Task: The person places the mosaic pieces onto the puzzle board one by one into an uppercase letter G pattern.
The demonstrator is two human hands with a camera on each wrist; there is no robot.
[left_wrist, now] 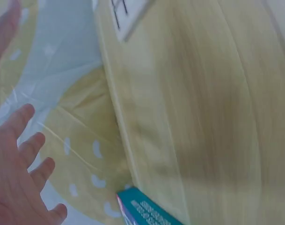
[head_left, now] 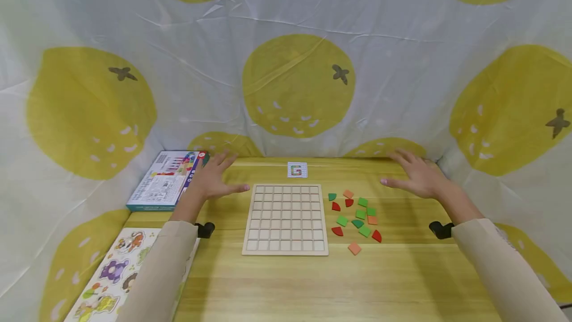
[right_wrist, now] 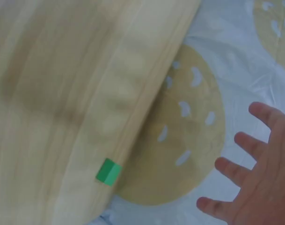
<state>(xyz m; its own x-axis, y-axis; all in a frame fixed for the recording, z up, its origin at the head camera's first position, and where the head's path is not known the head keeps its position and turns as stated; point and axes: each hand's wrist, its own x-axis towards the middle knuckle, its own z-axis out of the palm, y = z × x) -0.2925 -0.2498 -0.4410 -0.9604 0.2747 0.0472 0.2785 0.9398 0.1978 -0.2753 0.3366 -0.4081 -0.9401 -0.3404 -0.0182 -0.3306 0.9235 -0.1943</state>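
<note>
My left hand (head_left: 211, 179) is held up with fingers spread, between the boxed game (head_left: 167, 180) and a wooden grid board (head_left: 287, 220); it holds nothing. On the other side my right hand (head_left: 420, 177) hovers likewise, fingers apart and nothing in its grasp. The square cells of the board hold no pieces. Right of it lie loose flat pieces: green squares (head_left: 360, 214), orange squares (head_left: 354, 248), red quarter-circles (head_left: 377, 236) and dark green quarter-circles (head_left: 357, 223). Behind the board is a small card (head_left: 297, 170) with a coloured letter G.
An animal picture puzzle board (head_left: 113, 267) lies at the left, partly behind my left sleeve. At the table's far right edge the right wrist view shows a green block (right_wrist: 108, 171). A lemon-print curtain (head_left: 299, 86) hangs around the wooden table (head_left: 286, 287).
</note>
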